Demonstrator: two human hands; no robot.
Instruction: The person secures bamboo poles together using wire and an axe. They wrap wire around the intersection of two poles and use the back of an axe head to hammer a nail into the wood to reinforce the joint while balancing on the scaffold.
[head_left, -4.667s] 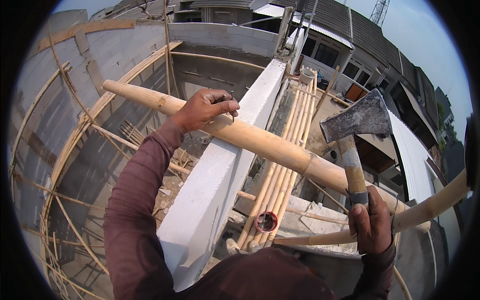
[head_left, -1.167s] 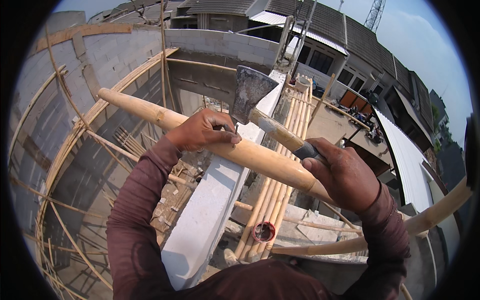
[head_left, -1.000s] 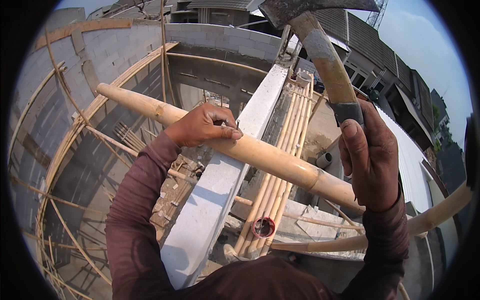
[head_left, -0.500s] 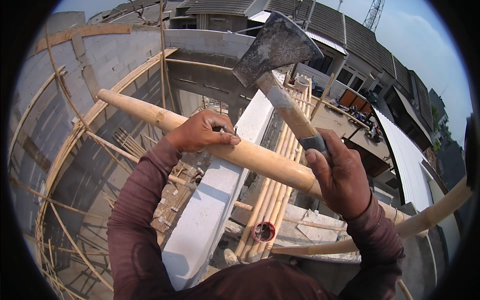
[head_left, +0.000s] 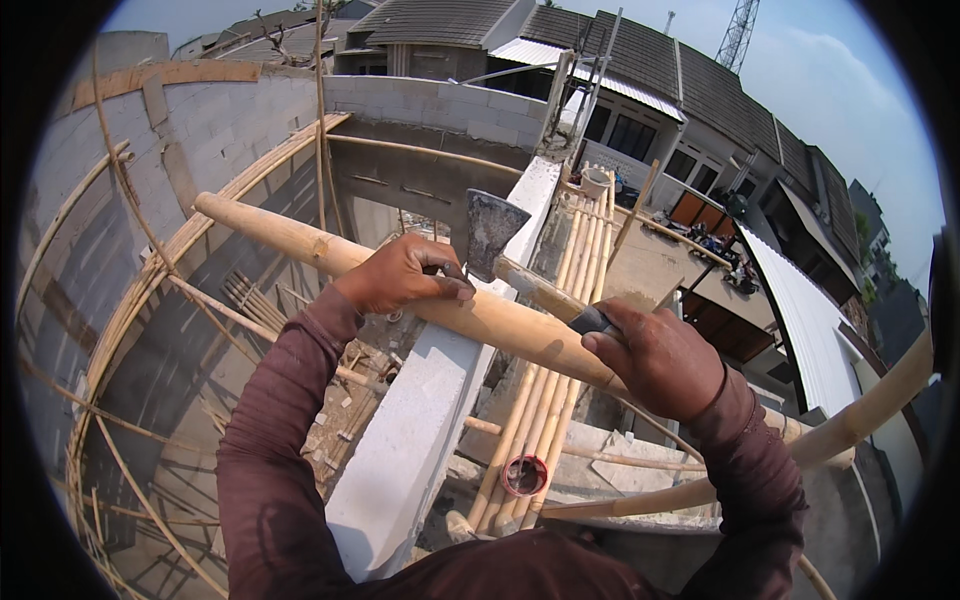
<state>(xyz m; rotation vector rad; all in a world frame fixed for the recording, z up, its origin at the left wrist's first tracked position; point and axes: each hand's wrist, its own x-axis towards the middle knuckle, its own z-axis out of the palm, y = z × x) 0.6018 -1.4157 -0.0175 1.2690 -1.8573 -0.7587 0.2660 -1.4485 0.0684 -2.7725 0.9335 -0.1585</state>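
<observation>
A thick bamboo pole lies slantwise across my front, over the top of a pale block wall. My left hand rests on this pole, thumb and fingers pinched together on a nail that the earlier frame shows standing on it; the nail itself is now mostly hidden. A hatchet is in my right hand, fingers wrapped round the dark-taped end of its wooden handle. Its worn metal head is down at the pole, close beside the left fingertips. Whether it touches the nail I cannot tell.
Right of the wall runs a walkway of bamboo poles, with a red-rimmed round container on it. Another bamboo pole slants near my right forearm. Bamboo scaffolding and a deep drop with rubble lie left.
The hatchet has swung down from a raised position to the pole beside my left fingers. My right hand has dropped slightly; the left hand and the pole have stayed nearly in place.
</observation>
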